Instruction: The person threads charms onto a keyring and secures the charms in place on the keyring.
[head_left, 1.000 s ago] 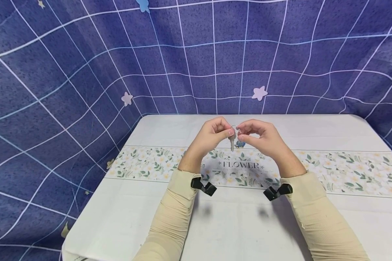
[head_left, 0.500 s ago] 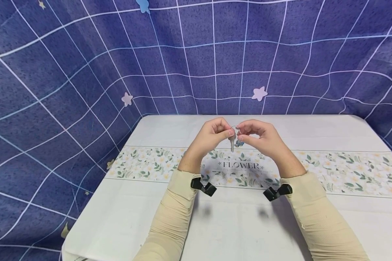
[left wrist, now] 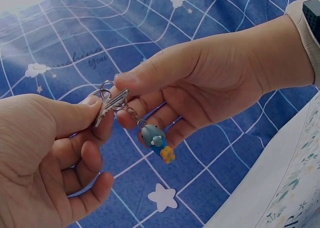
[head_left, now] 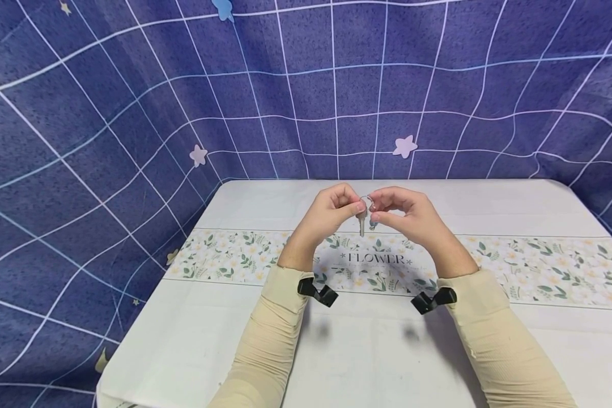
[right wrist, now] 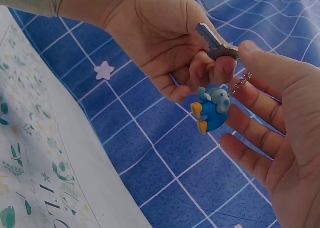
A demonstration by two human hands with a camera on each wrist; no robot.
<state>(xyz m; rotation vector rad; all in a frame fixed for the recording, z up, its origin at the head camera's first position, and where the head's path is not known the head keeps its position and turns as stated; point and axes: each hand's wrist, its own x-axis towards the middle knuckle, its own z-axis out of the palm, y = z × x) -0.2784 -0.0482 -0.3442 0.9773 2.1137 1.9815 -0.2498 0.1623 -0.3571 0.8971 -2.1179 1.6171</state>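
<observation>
In the head view, the left hand (head_left: 331,211) pinches a silver key (head_left: 362,224) between thumb and index finger above the table. The right hand (head_left: 405,214) holds the other side of the metal ring (head_left: 368,198) with thumb and fingertips. From the ring a short chain (left wrist: 131,111) carries a small blue-and-grey figure (left wrist: 154,137) with yellow feet, hanging by the right fingers. The right wrist view shows the key blade (right wrist: 209,37) pointing away from the right thumb, and the figure (right wrist: 215,113) dangling below the fingertips.
A white table (head_left: 194,334) lies below the hands, with a floral band (head_left: 234,255) lettered FLOWER. Blue gridded cloth (head_left: 306,96) with stars hangs behind and to the left. Black wrist mounts (head_left: 318,291) sit on both beige sleeves.
The hanging figure has swung and turned slightly beside the right fingertips. Both hands stay nearly in place, with the key still in the left fingers.
</observation>
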